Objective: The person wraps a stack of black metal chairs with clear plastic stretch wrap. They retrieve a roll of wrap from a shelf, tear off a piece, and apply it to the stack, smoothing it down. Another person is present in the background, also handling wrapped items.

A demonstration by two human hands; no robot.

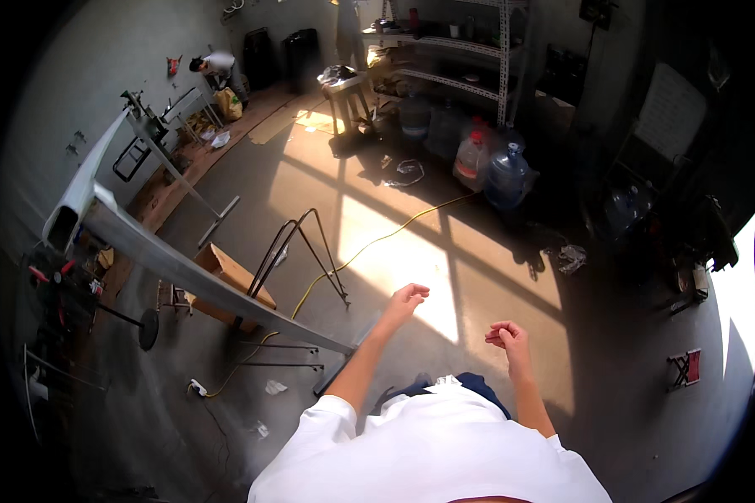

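Note:
My left hand [407,303] hangs in the air in front of my body, its fingers loosely bent and pointing right, with nothing visible in it. To its right, my right hand [509,337] is also raised, fingers half curled toward the left and apparently holding nothing. Neither touches any object. Nearest to my left hand, on the left, is a black bent-tube frame [309,243] standing on the floor. A long grey metal beam [201,281] slants past my left forearm, its lower end beside my elbow.
An open cardboard box [229,270] sits behind the beam. A yellow cable [377,237] crosses the sunlit floor. Large water bottles [507,174] stand before a metal shelf [445,39]. A small red folding stool [689,368] is at right. Far left, another person [220,65] bends over.

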